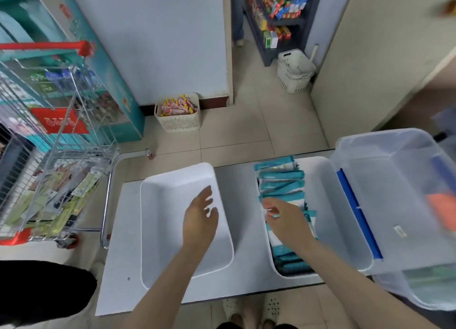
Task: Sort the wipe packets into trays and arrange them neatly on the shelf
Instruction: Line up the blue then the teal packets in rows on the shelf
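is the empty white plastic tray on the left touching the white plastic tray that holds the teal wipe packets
Apart. The head view shows a strip of grey table between the empty white tray and the tray of packets.

Shop: trolley (61,141), stocked goods shelf (274,15).

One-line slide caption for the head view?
Left hand open over the empty white tray; right hand on the teal wipe packets lined up in the second tray.

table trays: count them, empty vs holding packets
empty white tray: 1
white tray with teal packets: 1
total: 2
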